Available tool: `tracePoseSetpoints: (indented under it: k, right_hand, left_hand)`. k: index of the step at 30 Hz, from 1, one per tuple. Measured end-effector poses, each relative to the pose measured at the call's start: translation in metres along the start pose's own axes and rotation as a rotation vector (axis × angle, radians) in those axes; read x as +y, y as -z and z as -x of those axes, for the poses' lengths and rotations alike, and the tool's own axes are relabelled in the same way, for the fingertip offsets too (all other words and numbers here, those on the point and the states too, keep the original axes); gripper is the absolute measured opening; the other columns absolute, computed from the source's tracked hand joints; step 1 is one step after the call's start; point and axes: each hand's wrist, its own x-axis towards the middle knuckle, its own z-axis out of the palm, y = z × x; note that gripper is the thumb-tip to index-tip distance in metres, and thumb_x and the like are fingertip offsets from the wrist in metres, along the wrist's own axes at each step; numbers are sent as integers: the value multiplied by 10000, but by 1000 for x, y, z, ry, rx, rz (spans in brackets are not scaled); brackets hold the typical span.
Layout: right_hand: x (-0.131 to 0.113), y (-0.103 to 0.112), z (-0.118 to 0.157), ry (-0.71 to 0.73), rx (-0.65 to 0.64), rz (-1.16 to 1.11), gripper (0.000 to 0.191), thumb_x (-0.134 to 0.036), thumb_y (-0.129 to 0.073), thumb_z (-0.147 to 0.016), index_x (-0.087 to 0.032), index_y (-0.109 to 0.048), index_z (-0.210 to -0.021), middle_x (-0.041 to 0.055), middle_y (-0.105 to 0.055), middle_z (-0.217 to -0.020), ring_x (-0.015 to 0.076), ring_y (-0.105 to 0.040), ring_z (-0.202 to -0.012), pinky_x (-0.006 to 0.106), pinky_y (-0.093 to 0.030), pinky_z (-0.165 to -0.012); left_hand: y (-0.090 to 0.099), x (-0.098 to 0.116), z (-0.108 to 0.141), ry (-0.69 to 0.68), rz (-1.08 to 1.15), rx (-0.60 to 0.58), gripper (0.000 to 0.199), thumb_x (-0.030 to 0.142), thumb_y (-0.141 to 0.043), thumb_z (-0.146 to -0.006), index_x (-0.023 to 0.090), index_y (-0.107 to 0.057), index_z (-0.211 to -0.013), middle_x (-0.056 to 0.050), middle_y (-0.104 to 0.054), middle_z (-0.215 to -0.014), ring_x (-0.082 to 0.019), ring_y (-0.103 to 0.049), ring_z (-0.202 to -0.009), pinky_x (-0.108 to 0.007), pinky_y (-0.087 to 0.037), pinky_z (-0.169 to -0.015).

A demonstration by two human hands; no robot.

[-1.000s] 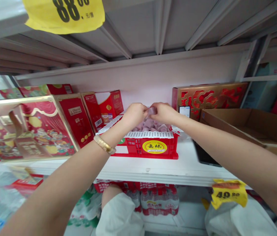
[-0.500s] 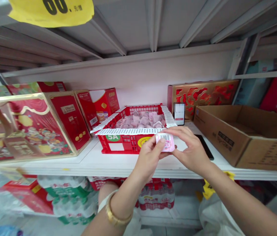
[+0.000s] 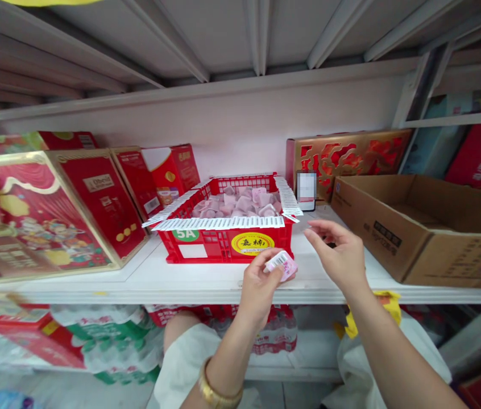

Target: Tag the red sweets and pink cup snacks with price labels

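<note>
Pink small plastic cup point(image 3: 282, 266), lower centre, gripped by left hand's point(image 3: 261, 281) fingers; right hand's point(image 3: 343, 255) fingers half-open, empty.

cardboard box point(image 3: 456, 258) on shelf point(image 3: 138, 284)

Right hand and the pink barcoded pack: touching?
Apart. The head view shows white shelf between the right hand's fingertips and the pink pack; only the left hand grips it.

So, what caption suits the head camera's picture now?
Left hand holding a small pink pack near a red crate, right hand open.
</note>
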Motion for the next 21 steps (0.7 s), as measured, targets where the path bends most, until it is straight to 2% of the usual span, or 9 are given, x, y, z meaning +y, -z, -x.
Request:
tracePoseSetpoints:
  k: [4, 7, 11, 15, 18, 21]
  right_hand:
    - [-6, -11, -6, -20, -1, 12, 289, -427, -710, -719, -186, -742, -875, 53, -732, -797, 172, -609, -667, 299, -448, -618]
    - [-9, -16, -9, -3, -5, 15, 269, -415, -712, -719, -188, -742, -859, 49, -733, -788, 168, -600, -654, 301, -461, -634]
    - [-9, -18, -12, 79, -2, 79, 215, -382, -689, -752, -206, -751, -857, 37, -732, -779, 166, -593, -645, 310, -477, -663]
    - [-5, -18, -13, 156, -14, 146, 189, -365, -657, -791, -213, -760, -835, 42, -745, -808, 175, -615, -664, 323, -486, -687]
    - [-5, -19, -16, 196, 34, 175, 181, -353, -647, -801, -212, -761, -801, 41, -746, -790, 183, -635, -670, 327, -492, -692]
    - [-10, -17, -19, 227, 106, 176, 165, -328, -643, -798, -209, -754, -769, 34, -735, -734, 181, -635, -645, 321, -496, -667]
  left_hand:
    - [6, -2, 1, -47, -66, -47, 345, 239, -807, -658, 185, -731, -990, -61, -723, -1005, -153, -638, -897, -264, -505, -837]
    - [8, -2, 2, -42, -62, -94, 348, 246, -798, -675, 184, -731, -1011, -74, -723, -1027, -153, -628, -918, -253, -487, -846]
    - [11, -5, 1, -68, -50, -41, 320, 223, -792, -677, 189, -709, -984, -54, -704, -1014, -145, -626, -902, -236, -476, -816]
    - [14, -9, -1, -32, -24, -19, 373, 272, -802, -668, 190, -684, -1012, -34, -691, -935, -152, -640, -867, -277, -474, -853]
    - [12, -8, 0, 2, -24, -4, 399, 335, -802, -666, 174, -696, -1014, -52, -708, -942, -166, -646, -876, -307, -471, -889]
    - [7, -3, 2, 30, -69, -11, 448, 346, -810, -649, 155, -710, -1042, -74, -723, -950, -174, -646, -850, -310, -496, -840]
